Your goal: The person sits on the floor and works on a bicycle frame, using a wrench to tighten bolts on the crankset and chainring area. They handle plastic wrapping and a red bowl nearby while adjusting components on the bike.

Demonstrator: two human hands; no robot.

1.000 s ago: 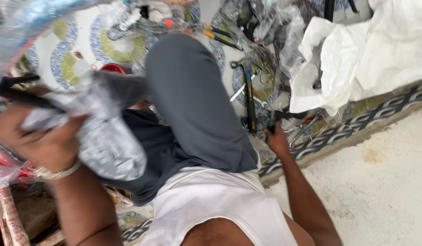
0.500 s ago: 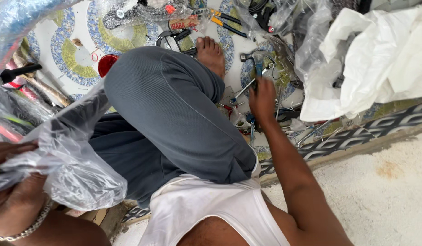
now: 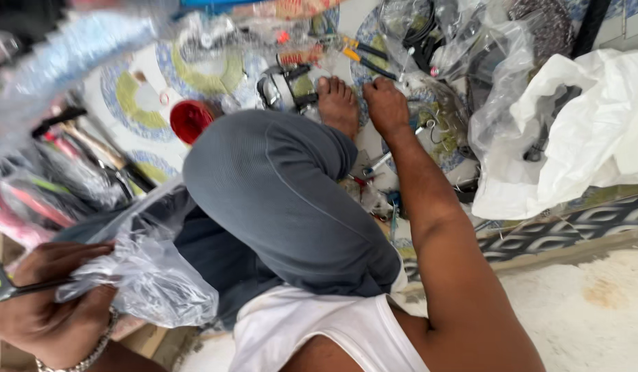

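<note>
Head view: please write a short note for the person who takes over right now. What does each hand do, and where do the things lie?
Left hand: closed on a clear plastic bag and a thin dark tool, low by the knee.
Right hand: stretched out, resting on the patterned mat among loose tools, beside the bare foot. Whether it grips anything cannot be seen.
Nearby: red cup, yellow-handled pliers, white sack.
Done and left: cannot tell from this view.

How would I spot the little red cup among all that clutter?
Start at the person's bent knee in grey trousers. Just up and left of it, on the patterned mat, sits the red cup. It is the only round, solid red thing there; the neighbours are clear bags and dark tools.
</note>
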